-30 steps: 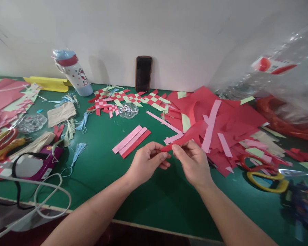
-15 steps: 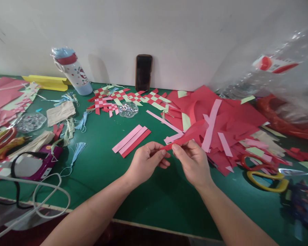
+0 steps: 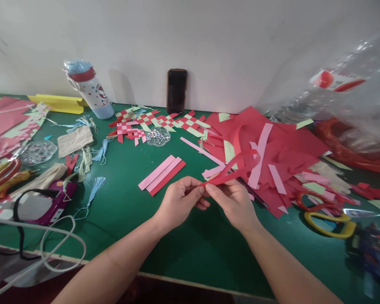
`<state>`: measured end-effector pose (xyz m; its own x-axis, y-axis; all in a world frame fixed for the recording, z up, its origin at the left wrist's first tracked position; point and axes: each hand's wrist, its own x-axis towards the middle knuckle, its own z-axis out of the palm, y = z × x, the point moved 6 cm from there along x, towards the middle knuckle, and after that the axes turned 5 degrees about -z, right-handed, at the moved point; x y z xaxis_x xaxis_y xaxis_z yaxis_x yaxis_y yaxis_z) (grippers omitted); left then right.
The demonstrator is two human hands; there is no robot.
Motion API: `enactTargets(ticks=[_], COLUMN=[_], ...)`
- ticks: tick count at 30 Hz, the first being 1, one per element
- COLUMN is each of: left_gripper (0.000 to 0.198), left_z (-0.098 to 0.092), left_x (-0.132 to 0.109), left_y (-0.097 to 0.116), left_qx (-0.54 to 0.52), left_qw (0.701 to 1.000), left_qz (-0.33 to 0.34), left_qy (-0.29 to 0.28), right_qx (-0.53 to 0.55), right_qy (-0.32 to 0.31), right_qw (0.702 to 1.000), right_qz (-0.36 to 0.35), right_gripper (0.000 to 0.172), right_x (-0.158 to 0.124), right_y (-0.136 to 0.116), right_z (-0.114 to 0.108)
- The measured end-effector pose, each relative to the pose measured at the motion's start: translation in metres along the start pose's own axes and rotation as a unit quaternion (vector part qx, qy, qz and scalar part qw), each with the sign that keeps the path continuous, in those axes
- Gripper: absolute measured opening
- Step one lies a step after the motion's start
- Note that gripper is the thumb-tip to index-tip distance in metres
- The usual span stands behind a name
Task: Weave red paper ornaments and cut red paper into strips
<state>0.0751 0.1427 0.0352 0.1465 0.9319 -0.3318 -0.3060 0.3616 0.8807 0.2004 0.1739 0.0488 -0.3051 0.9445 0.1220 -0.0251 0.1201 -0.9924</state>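
A red paper strip is pinched at its near end between both hands, its far part bent round in a loop. My left hand grips that end with thumb against fingers. Right beside it, my right hand is closed on the same strip, thumb on top. Just beyond my left hand lie folded pink strips and a red strip, side by side on the green table. Behind the loop spreads a heap of red paper with pink strips over it.
Scissors lie at the right, near a plastic bottle. Woven paper fish and a dish of beads sit at the back, before a phone. Left are a water bottle, tassels and a purple power strip.
My right hand has shifted slightly left, close against my left hand. The red strip, flatter before, now curls into a visible loop.
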Motion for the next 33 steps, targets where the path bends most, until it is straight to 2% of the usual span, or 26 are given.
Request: enactTargets(ticks=[3,11,17,20,23,28,33], left_gripper=[0.024,0.016,0.021,0.03,0.032,0.021,0.016], left_z=[0.0,0.001,0.002,0.002,0.002,0.0,0.001], left_x=[0.0,-0.001,-0.002,-0.002,-0.001,-0.001,-0.002], left_y=[-0.001,0.0,0.001,0.004,0.003,0.002,0.003], left_qx=[0.0,0.013,0.018,0.005,0.017,0.056,0.077], left_qw=[1.0,1.0,0.999,0.998,0.999,0.998,0.996], left_qz=[-0.004,-0.005,0.014,0.036,0.026,0.027,0.033], left_qy=[-0.004,-0.009,-0.034,-0.044,-0.043,-0.026,-0.029], right_qx=[0.001,0.074,0.063,0.034,0.004,-0.005,0.071], right_qy=[-0.026,0.08,0.063,0.025,-0.005,0.0,0.029], right_qw=[1.0,0.994,0.996,0.999,1.0,1.0,0.997], right_qz=[0.011,0.009,0.019,0.017,0.016,0.02,0.031], right_gripper=[0.024,0.018,0.021,0.022,0.022,0.021,0.019], right_x=[0.0,0.003,0.003,0.003,0.001,0.0,0.001], right_y=[0.002,0.013,0.013,0.01,0.007,0.01,0.015], right_z=[0.004,-0.017,-0.019,-0.013,-0.006,-0.005,-0.008])
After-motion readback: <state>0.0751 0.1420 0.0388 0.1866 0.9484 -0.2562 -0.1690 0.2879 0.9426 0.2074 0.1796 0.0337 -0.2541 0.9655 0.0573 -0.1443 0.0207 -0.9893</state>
